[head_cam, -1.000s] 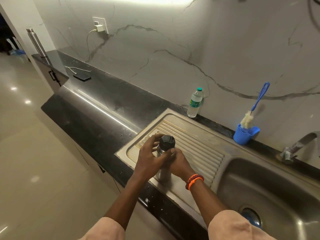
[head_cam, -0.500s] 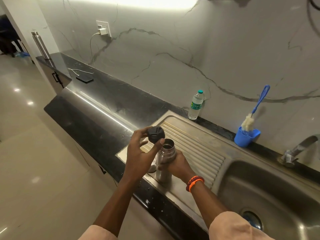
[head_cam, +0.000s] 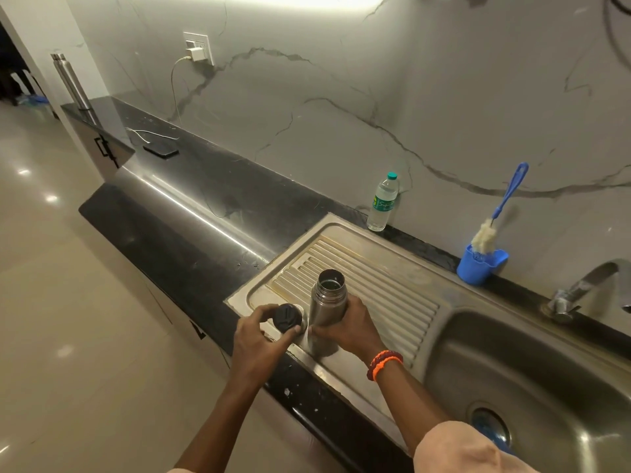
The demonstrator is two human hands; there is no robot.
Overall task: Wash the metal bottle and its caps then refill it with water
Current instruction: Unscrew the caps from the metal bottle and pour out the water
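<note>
On the drainboard (head_cam: pixel 392 285), one open bottle (head_cam: pixel 326 302), its lower body partly hidden by the gripping right hand (head_cam: pixel 348 327); left hand (head_cam: pixel 261 343) pinches one cap (head_cam: pixel 288 317).

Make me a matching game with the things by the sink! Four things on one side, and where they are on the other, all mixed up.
Things:
1. metal bottle
2. black cap
3. brush
4. plastic bottle

Places:
A. standing in the blue cup
B. by the wall, left of the blue cup
C. held in the left hand
D. upright on the drainboard, held by the right hand

Pairs: 1-D, 2-C, 3-A, 4-B
</note>
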